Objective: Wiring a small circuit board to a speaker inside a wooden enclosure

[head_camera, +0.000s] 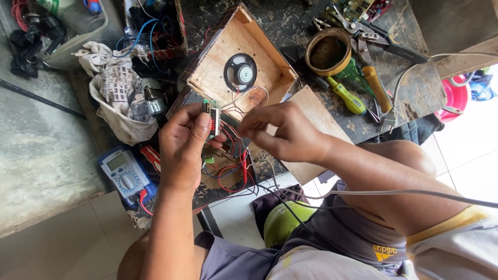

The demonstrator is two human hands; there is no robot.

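Grey concrete floor fills the far left, with a plastic tub of odds and ends at the top corner. Next comes a crumpled patterned rag lying on the dark table, with a small metal motor resting against it. Below the rag sits a blue multimeter, its red probe lead beside it.

The left hand rises from the bottom of the view, its fingers pinched around a small display board that shows red lit digits and a green edge. The board is held upright just in front of the open wooden box, above a tangle of red and black wires that run down from it to the table edge. Inside the box, a round black speaker is fixed to the back panel, with thin wires trailing from it.

The right hand sits just beside the board, fingers curled in and pinched together on the thin wires near the board; exactly which wire they grip cannot be told.

Further right on the table stand a round brown tin, a yellow-and-green screwdriver, an orange-handled tool and pliers. A grey cable crosses the person's lap, and a red bucket shows at the far right
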